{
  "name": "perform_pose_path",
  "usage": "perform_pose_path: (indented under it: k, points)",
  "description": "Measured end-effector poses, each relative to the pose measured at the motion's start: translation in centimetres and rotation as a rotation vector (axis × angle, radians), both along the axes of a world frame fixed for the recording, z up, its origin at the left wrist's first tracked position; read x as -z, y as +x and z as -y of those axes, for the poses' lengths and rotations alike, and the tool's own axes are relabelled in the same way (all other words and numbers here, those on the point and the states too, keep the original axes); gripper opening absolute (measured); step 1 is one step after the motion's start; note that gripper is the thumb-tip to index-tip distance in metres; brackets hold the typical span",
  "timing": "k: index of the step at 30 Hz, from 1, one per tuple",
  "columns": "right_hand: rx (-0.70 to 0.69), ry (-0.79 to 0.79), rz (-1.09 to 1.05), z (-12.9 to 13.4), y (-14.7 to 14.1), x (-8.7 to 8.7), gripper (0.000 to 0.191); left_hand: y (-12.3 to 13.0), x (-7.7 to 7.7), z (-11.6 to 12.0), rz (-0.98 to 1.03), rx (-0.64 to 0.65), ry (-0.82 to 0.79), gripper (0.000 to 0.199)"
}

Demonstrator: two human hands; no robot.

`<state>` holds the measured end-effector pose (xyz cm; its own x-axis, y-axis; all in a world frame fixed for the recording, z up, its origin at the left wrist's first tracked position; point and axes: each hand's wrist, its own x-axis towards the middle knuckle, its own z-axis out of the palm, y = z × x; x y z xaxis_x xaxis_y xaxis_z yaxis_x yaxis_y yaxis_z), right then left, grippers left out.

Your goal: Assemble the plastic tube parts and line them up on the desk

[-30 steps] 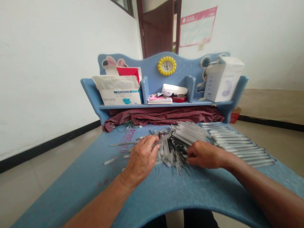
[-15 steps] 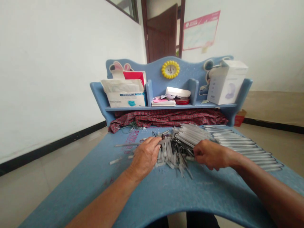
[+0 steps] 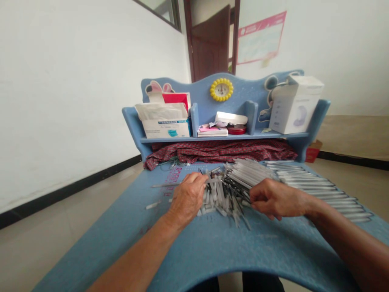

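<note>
My left hand is at the left edge of a loose pile of short, whitish pen caps, its fingers bent and pressed together. A translucent piece shows by its fingertips, but what they grip is unclear. My right hand is closed like a fist at the pile's right side. Whatever lies inside it is hidden. Between the hands, thin dark rods that look like pen refills mix with the caps. Behind them lies a heap of clear pen barrels. A row of pens lies side by side beyond my right wrist.
The blue desk has a raised shelf behind, with a mask box, papers, a red tin and a white box. Checked cloth is bunched below. A stray cap and thin rod lie left.
The whole view has shifted slightly, so everything sits a little further right. Both hands keep nearly the same places and shapes beside the pile.
</note>
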<state>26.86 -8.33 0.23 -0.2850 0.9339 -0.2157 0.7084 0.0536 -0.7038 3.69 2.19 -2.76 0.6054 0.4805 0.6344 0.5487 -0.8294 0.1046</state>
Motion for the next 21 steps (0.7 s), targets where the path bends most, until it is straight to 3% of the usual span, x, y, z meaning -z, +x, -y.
perform_pose_path:
  k: [6,14,21]
  points:
    - [-0.015,-0.005,0.000,0.0,-0.1,0.1,0.010,0.1,-0.1,0.2,-0.022,0.001,0.045,0.022]
    - [-0.060,0.002,-0.020,0.3,0.2,-0.5,0.013,0.1,-0.5,0.6,-0.074,0.179,0.100,0.018]
    - [0.170,0.194,-0.217,-0.1,-0.2,-0.1,0.020,0.6,-0.8,1.5,-0.031,0.268,0.172,0.020]
